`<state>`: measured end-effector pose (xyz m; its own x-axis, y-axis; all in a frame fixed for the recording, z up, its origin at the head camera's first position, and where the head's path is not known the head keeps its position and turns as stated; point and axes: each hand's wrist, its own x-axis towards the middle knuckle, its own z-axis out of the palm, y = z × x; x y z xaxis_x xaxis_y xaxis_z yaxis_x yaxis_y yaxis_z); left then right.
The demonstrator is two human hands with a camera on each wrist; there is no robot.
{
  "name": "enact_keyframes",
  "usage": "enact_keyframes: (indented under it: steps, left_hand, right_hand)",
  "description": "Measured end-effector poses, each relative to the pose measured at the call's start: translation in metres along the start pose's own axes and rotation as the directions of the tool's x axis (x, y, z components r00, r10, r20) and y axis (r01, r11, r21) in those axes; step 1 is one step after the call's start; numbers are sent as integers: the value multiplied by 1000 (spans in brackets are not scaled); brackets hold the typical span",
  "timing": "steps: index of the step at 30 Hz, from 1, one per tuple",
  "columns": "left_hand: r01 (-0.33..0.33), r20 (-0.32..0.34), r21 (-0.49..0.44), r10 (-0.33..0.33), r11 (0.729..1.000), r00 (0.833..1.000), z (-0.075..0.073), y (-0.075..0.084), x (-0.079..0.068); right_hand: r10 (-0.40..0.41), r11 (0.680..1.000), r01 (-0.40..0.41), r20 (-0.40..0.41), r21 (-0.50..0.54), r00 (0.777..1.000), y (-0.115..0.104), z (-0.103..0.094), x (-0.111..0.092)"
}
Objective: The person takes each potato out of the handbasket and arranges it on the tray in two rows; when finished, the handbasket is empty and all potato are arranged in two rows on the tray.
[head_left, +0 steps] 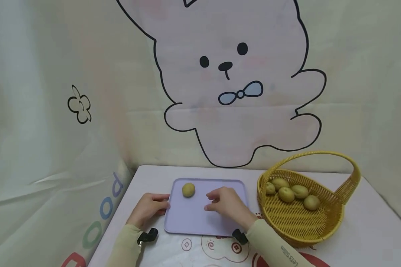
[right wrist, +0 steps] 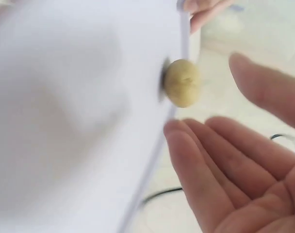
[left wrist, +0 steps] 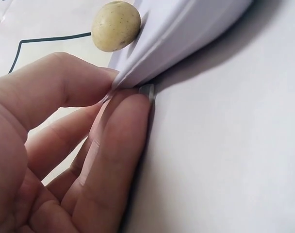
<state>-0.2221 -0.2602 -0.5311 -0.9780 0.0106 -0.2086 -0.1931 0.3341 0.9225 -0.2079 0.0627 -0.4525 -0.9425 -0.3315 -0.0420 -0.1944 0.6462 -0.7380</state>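
A lavender tray (head_left: 200,218) lies on the table with one small potato (head_left: 188,190) near its far left corner. My left hand (head_left: 150,207) pinches the tray's left rim; in the left wrist view the thumb (left wrist: 84,77) is on top and the fingers are beneath the edge. Over the right half of the tray is my right hand (head_left: 228,205), its fingers spread apart from the thumb and nothing between them. The right wrist view shows that hand's fingertips (right wrist: 179,138) apart from the potato.
To the right of the tray stands a yellow wicker basket (head_left: 300,226) with a tall handle and several potatoes (head_left: 286,194) inside. The white table (head_left: 361,222) has printed drawings near its front. Behind it hangs a cloth backdrop (head_left: 227,129) with a cartoon bear.
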Motion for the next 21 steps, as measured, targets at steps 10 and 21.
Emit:
enact_keyframes:
  steps: [10, 21]
  left_hand:
    - [6, -4, 1, -6, 1000, 1000, -2, 0, -2]
    - [5, 17, -34, -4, 999, 1000, 0, -1, -2]
  right_hand:
    - [-95, 989, 100, 44, -113, 994, 18, -68, -100]
    - [92, 964, -107, -72, -246, 993, 62, -141, -139]
